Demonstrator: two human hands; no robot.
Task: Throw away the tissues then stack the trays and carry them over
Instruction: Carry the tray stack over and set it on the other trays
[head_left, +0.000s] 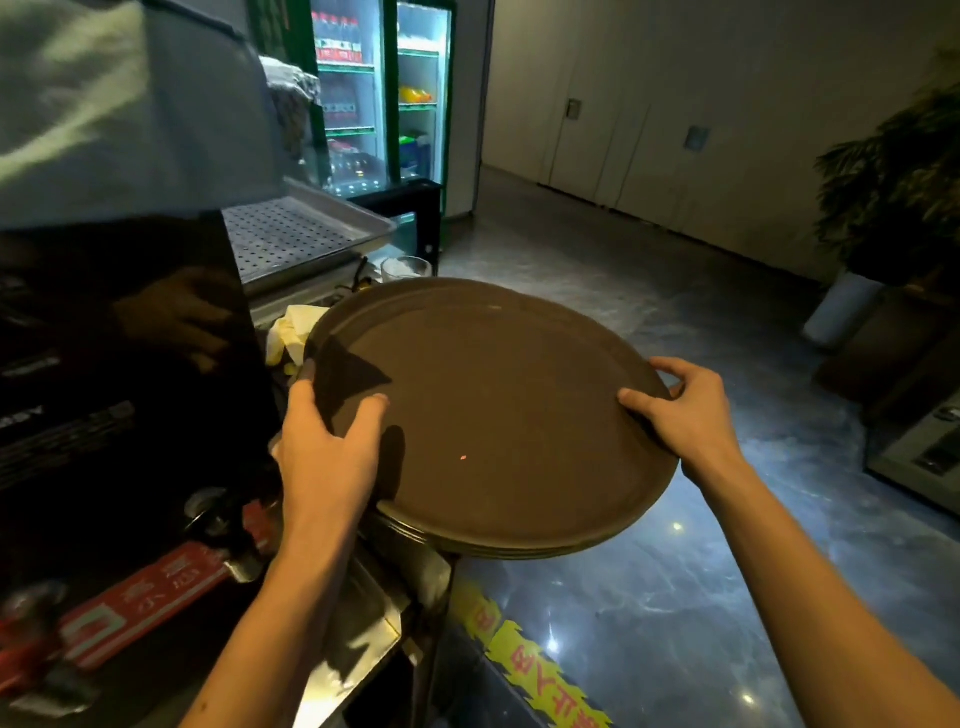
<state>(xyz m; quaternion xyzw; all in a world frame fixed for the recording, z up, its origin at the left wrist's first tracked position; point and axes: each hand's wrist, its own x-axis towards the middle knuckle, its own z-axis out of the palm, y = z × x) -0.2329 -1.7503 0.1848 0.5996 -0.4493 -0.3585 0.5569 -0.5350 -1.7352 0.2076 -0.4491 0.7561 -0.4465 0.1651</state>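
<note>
Head view: near edge, glossy dark marble-look floor (675, 597) with yellow warning tape (540, 670) along the foot of the steel table (358, 623). Both hands on a stack of round brown trays (493, 415), which overhangs the table's right edge. Left hand (327, 447) curled on the stack's left rim, thumb on top of the upper tray. Right hand (685, 410) closed on the right rim, thumb on top, fingers wrapped under. Black machine (119, 374) left of the trays, red label (150, 597) on its base. Crumpled tissue (293, 332) just beyond the stack's left rim, touching or nearly so. Further back: perforated steel tray (296, 234), lit drinks fridge (384, 93), grey wall panels (675, 104), potted plant (904, 192) far right.
</note>
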